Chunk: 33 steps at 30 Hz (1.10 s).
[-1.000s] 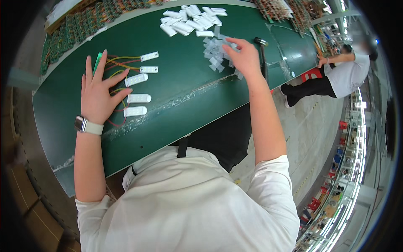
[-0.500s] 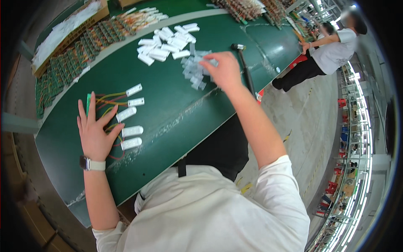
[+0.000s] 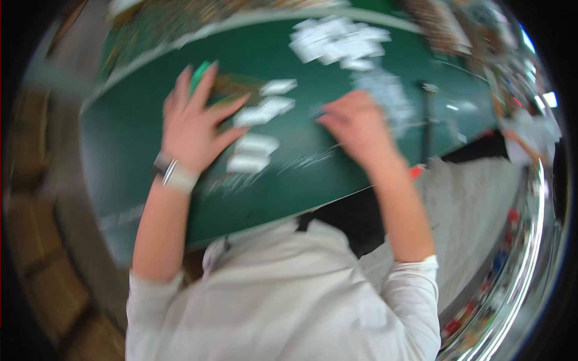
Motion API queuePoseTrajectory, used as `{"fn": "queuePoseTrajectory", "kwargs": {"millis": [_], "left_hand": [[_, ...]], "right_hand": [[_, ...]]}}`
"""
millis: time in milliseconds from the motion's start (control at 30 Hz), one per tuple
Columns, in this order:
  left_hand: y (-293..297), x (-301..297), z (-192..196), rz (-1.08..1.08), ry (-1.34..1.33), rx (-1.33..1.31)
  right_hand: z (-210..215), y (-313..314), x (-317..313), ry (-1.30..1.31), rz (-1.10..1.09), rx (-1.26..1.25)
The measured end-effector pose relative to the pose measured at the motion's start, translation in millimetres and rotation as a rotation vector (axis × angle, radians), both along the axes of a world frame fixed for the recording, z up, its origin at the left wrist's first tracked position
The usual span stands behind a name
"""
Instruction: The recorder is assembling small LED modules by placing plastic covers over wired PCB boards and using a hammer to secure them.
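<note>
The whole picture is smeared by motion. My left hand [image 3: 195, 129], a watch on its wrist, lies with fingers spread over a narrow green circuit board [image 3: 200, 74] and its thin wires. Those wires lead to several small white plastic housings [image 3: 256, 147] in a staggered column just right of the fingertips. My right hand [image 3: 361, 129] is closed in a pinch, and a small translucent plastic piece [image 3: 316, 111] shows faintly at its fingertips. Behind that hand lies a pile of similar clear pieces [image 3: 388, 96].
A heap of white housings [image 3: 340, 41] sits toward the back of the green table [image 3: 138, 132]. At right lies a dark-handled tool [image 3: 428, 120]. Wired boards [image 3: 162, 39] line the far left. A person in a white top [image 3: 533, 138] stands beyond the table's right end.
My right hand has come away from the clear pieces toward the wired housings, fingers pinched. The whole view has swung, shifting the table contents rightward. My left hand stays by the board.
</note>
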State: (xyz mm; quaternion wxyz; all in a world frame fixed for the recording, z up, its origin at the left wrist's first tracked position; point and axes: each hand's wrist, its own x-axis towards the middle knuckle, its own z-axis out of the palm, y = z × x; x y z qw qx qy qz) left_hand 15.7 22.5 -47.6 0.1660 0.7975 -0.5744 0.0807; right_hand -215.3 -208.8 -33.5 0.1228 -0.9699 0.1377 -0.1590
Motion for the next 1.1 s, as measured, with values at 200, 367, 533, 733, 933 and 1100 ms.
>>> {"fn": "queuePoseTrajectory", "kwargs": {"millis": [200, 367, 533, 733, 933, 1100], "left_hand": [[-2, -5, -3, 0.054, 0.026, 0.071], [13, -9, -14, 0.138, 0.043, 0.009], [11, -10, -11, 0.123, 0.034, 0.006], [12, -10, -12, 0.12, 0.031, -0.007], [11, -9, -14, 0.116, 0.036, -0.012], [10, -10, -13, 0.13, 0.025, 0.008]], "right_hand": [[1, 11, 2, -0.065, -0.063, 0.066], [-5, 45, 49, -0.173, 0.053, 0.195], [-11, 62, 73, -0.164, 0.114, 0.234], [-17, 63, 77, -0.118, 0.134, 0.208], [-20, 65, 78, -0.113, 0.124, 0.215], [-21, 66, 77, -0.115, 0.128, 0.22]]}}
